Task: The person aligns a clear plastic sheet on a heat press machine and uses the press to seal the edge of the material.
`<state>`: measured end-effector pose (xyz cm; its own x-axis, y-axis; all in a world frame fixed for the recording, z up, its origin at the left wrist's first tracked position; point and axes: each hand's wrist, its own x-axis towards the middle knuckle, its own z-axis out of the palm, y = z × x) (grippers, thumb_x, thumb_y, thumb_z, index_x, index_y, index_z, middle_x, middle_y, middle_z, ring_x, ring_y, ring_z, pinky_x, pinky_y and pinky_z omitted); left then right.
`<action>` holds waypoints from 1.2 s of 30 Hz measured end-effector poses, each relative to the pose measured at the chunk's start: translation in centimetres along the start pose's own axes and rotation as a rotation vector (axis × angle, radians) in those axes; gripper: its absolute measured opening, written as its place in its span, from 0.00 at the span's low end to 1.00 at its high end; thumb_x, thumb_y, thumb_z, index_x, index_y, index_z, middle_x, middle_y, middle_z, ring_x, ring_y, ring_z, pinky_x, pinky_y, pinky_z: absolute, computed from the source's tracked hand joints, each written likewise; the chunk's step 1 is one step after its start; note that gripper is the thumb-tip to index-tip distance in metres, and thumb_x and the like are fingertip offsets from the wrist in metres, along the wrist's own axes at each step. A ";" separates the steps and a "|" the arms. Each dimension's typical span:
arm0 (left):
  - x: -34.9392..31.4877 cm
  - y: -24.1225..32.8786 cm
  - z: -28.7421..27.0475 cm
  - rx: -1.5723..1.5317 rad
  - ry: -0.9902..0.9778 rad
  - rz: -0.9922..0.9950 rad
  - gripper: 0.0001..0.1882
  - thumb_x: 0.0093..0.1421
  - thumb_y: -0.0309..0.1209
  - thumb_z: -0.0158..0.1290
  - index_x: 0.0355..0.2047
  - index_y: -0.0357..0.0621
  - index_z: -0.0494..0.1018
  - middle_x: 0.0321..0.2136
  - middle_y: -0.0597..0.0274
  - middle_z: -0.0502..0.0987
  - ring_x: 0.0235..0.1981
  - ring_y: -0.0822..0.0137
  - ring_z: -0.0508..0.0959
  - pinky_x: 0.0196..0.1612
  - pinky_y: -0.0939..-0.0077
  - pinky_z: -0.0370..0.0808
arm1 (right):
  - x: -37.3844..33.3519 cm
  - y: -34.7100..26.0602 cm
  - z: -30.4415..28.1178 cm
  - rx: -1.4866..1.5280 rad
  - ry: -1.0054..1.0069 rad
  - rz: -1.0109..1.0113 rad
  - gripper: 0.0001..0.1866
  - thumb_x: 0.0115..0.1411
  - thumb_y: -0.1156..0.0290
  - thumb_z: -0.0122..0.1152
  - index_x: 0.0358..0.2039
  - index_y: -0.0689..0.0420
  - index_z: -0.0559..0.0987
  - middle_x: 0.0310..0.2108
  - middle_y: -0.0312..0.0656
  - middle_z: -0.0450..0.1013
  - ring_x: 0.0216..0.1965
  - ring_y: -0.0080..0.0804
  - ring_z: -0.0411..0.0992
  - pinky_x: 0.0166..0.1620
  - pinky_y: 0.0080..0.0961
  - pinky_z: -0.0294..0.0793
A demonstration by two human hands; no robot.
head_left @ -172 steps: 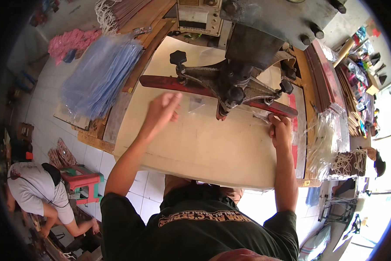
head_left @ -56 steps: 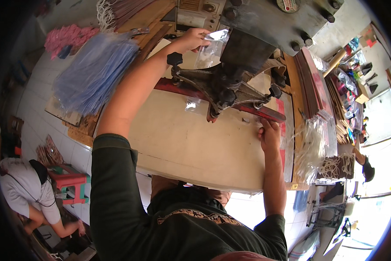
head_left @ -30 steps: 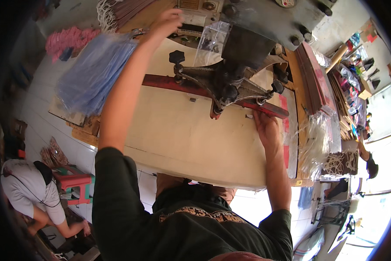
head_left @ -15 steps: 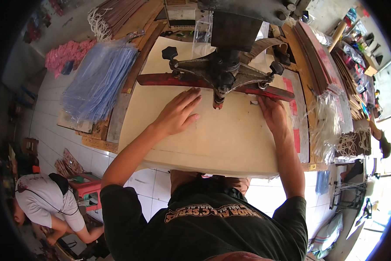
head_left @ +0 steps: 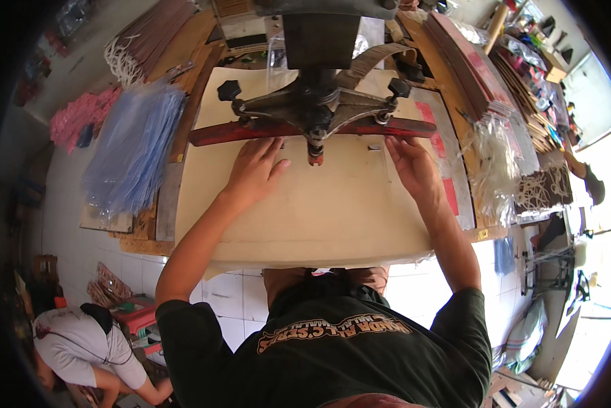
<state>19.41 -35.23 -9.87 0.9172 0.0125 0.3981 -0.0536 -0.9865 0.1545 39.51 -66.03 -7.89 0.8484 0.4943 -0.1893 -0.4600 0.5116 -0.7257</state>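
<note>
Under a heavy black press head (head_left: 316, 102) runs a long dark-red bar (head_left: 360, 128), held by a three-armed metal bracket with knobs. Below it lies a pale cream sheet or board (head_left: 312, 217) that covers the middle of the table. My left hand (head_left: 254, 166) rests on the sheet with fingers stretched toward the bar, left of the bracket. On the right side, my right hand (head_left: 414, 166) is half turned palm up, its fingers out straight and the tips at the bar's lower edge. Neither hand grips anything I can see. A small metallic piece (head_left: 374, 147) lies beside the right fingertips.
Blue clear plastic sleeves (head_left: 132, 146) are stacked at the left, with pink stringy material (head_left: 84, 115) behind. Brown panels with white cords (head_left: 139, 44) lie far left; more brown panels (head_left: 469, 75) stand right. A person in a light shirt (head_left: 81, 347) bends over at lower left.
The whole view has shifted, with the table and press now farther left. My right hand has turned to show more palm. Left fingers stay by the bar. The person at lower left bends lower.
</note>
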 end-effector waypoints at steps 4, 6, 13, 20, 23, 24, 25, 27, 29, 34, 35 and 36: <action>0.1 -0.3 -0.2 -0.047 -0.010 0.002 0.26 0.67 0.38 0.52 0.60 0.32 0.70 0.57 0.43 0.73 0.58 0.44 0.71 0.63 0.52 0.66 | -2.5 -0.6 -0.5 -0.470 0.066 -0.013 0.22 0.67 0.83 0.45 0.61 0.70 0.68 0.59 0.51 0.70 0.57 0.40 0.74 0.60 0.35 0.77; 0.3 -0.2 -0.4 -0.062 -0.005 0.007 0.26 0.67 0.37 0.53 0.59 0.32 0.71 0.57 0.43 0.73 0.57 0.44 0.72 0.63 0.52 0.66 | -3.6 -0.9 -0.8 -1.116 -0.061 -0.200 0.21 0.65 0.83 0.48 0.59 0.68 0.71 0.59 0.52 0.71 0.57 0.41 0.74 0.58 0.34 0.77; 0.3 -0.2 -0.1 -0.080 0.049 0.014 0.25 0.66 0.37 0.53 0.58 0.32 0.72 0.55 0.43 0.74 0.57 0.45 0.72 0.63 0.53 0.66 | -3.5 0.7 -1.1 -1.880 -0.271 -0.902 0.32 0.57 0.81 0.53 0.64 0.67 0.67 0.64 0.61 0.65 0.67 0.57 0.61 0.67 0.43 0.64; 0.5 -0.2 -0.2 -0.061 0.038 0.007 0.25 0.66 0.37 0.54 0.58 0.32 0.71 0.56 0.44 0.74 0.57 0.45 0.72 0.63 0.53 0.66 | -0.8 0.4 -1.3 -2.009 -0.360 -0.801 0.36 0.56 0.72 0.51 0.67 0.66 0.64 0.67 0.63 0.61 0.72 0.57 0.54 0.73 0.51 0.50; 0.2 -0.4 0.0 -0.058 0.058 -0.013 0.25 0.66 0.37 0.54 0.58 0.32 0.72 0.56 0.45 0.74 0.57 0.45 0.72 0.63 0.53 0.66 | -0.3 1.1 -1.1 -2.016 -0.344 -0.798 0.34 0.60 0.67 0.50 0.67 0.65 0.64 0.67 0.60 0.62 0.72 0.56 0.53 0.74 0.53 0.47; 0.0 -0.5 0.0 -0.057 0.063 -0.024 0.25 0.66 0.37 0.54 0.58 0.33 0.72 0.56 0.45 0.74 0.57 0.45 0.72 0.63 0.53 0.65 | -0.5 1.4 -0.9 -1.995 -0.345 -0.778 0.33 0.62 0.66 0.50 0.67 0.66 0.65 0.67 0.60 0.62 0.72 0.56 0.53 0.74 0.52 0.46; 0.1 -0.5 0.0 -0.058 0.068 -0.032 0.25 0.66 0.37 0.54 0.58 0.33 0.72 0.56 0.45 0.74 0.57 0.45 0.72 0.63 0.53 0.65 | -0.8 1.5 -0.7 -1.975 -0.342 -0.757 0.32 0.63 0.64 0.50 0.66 0.66 0.66 0.67 0.59 0.62 0.72 0.55 0.53 0.74 0.52 0.45; 0.0 -0.6 -0.4 -0.057 0.057 -0.048 0.25 0.66 0.37 0.54 0.59 0.35 0.72 0.57 0.46 0.74 0.58 0.45 0.71 0.63 0.53 0.65 | -0.9 1.5 -0.1 -1.959 -0.342 -0.758 0.31 0.66 0.60 0.50 0.65 0.66 0.67 0.67 0.57 0.63 0.72 0.54 0.54 0.74 0.52 0.44; -0.1 -0.5 -0.4 -0.069 0.046 -0.055 0.24 0.66 0.37 0.54 0.59 0.36 0.71 0.57 0.47 0.74 0.58 0.45 0.71 0.63 0.53 0.65 | -1.0 1.1 0.1 -1.974 -0.346 -0.792 0.30 0.69 0.57 0.49 0.64 0.66 0.69 0.66 0.56 0.65 0.71 0.52 0.55 0.74 0.52 0.44; -0.1 -0.7 -0.9 -0.120 0.018 -0.070 0.24 0.66 0.36 0.54 0.60 0.38 0.71 0.57 0.47 0.74 0.59 0.45 0.71 0.64 0.54 0.64 | -0.7 0.8 0.0 -2.015 -0.302 -0.836 0.29 0.70 0.56 0.49 0.61 0.66 0.72 0.62 0.53 0.69 0.68 0.49 0.59 0.73 0.52 0.44; -0.1 -0.7 -1.0 -0.119 0.009 -0.071 0.24 0.67 0.36 0.54 0.60 0.38 0.71 0.57 0.47 0.74 0.59 0.44 0.71 0.64 0.54 0.64 | -0.8 0.6 0.0 -2.010 -0.305 -0.847 0.29 0.70 0.56 0.49 0.60 0.66 0.73 0.61 0.53 0.70 0.68 0.49 0.60 0.73 0.53 0.44; -0.1 -0.7 -1.0 -0.118 0.000 -0.072 0.24 0.67 0.36 0.54 0.60 0.38 0.71 0.57 0.46 0.74 0.59 0.44 0.71 0.64 0.54 0.64 | -0.8 0.6 0.0 -1.999 -0.305 -0.833 0.28 0.70 0.56 0.49 0.60 0.66 0.73 0.61 0.52 0.70 0.68 0.49 0.60 0.73 0.53 0.43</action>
<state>18.97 -34.33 -9.09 0.9205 0.0830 0.3818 -0.0333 -0.9570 0.2881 38.58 -66.12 -8.23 0.5047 0.7760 0.3783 0.8596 -0.4922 -0.1372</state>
